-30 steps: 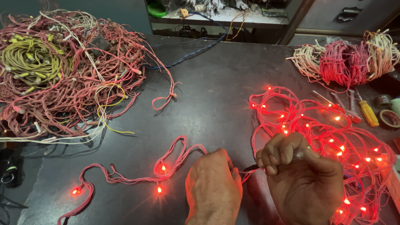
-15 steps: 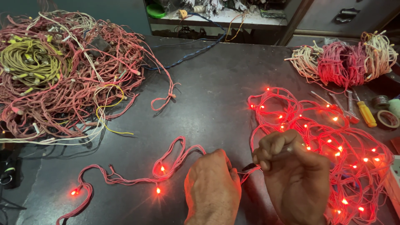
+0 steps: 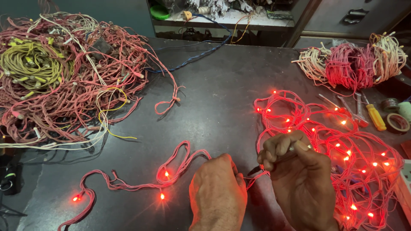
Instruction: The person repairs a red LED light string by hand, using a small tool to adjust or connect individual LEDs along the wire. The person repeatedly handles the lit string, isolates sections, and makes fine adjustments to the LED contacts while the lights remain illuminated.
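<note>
Hands met low at the centre of the dark table (image 3: 214, 98), both closed on one lit red light string (image 3: 171, 171). The left hand (image 3: 218, 194) pinched the wire where it trailed off leftward in loose loops with a few glowing bulbs. The right hand (image 3: 299, 179) was curled tight around a thin dark tool (image 3: 257, 170), its tip touching the wire between the two hands. Just right of that hand lay the glowing heap of string (image 3: 342, 141). Farther left sat an unlit tangle of wires (image 3: 64, 77).
</note>
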